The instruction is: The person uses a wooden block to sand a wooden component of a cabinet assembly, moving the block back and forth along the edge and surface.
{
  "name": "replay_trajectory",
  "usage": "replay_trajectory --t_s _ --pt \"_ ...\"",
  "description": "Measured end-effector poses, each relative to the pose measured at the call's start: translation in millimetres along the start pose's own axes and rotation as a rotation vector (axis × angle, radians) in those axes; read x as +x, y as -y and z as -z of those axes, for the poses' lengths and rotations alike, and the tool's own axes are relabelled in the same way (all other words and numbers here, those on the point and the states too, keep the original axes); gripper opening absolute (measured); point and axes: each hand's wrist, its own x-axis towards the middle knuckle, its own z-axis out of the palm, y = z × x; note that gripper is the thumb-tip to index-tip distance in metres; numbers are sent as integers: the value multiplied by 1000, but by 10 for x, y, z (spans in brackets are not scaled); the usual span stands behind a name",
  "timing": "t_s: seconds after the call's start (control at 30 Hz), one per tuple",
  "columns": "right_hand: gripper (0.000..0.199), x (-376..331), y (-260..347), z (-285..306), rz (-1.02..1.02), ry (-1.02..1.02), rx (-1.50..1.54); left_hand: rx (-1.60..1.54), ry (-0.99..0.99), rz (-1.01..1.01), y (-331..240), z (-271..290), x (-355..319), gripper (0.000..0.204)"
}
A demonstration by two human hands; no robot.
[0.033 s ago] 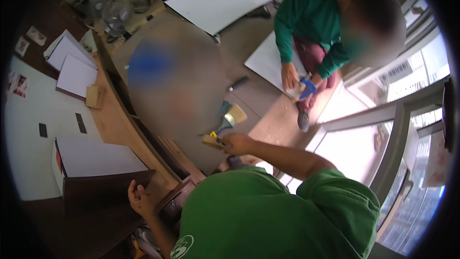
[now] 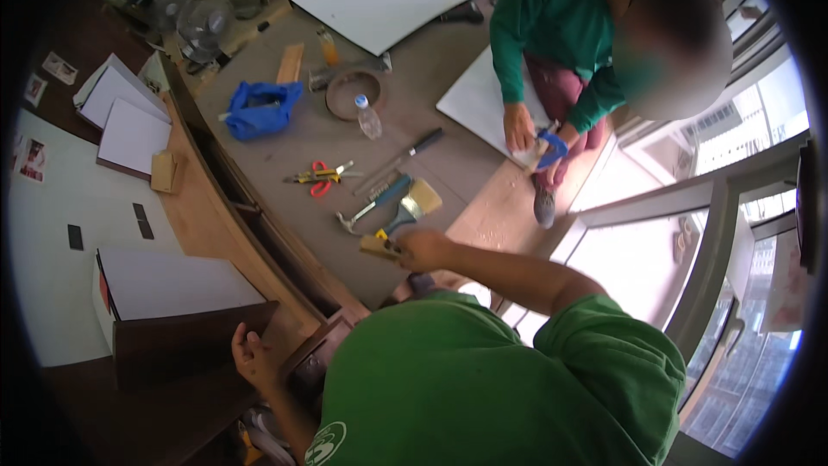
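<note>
My right hand is closed around a small wooden block-like tool, held above the grey floor; its exact kind is hard to make out. Just beyond it lie a wide paintbrush with pale bristles and a hammer with a teal handle. My left hand hangs empty, fingers loosely apart, beside a dark brown board edge. Farther off are red-handled scissors crossed with a yellow tool, and a long thin tool with a black handle.
A co-worker in green sits at the right, hands on a blue object over a white panel. Another white panel, a blue bag, a round basin and a plastic bottle are farther away. Wooden cabinet edging runs along the left.
</note>
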Motion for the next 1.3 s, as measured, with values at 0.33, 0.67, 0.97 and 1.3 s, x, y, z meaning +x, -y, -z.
replay_trajectory --t_s 0.33,0.67,0.97,1.3 --pt "15 651 1016 789 227 -129 -574 265 254 -174 -13 -284 85 35" --pt "19 642 1071 857 317 -225 -721 278 231 -298 -30 -313 -85 35" --pt "26 886 1080 576 329 -62 -742 250 334 -541 -1103 -772 11 32" --pt "28 1239 817 -485 478 -175 -698 54 1320 -840 -2231 -2309 -440 51"
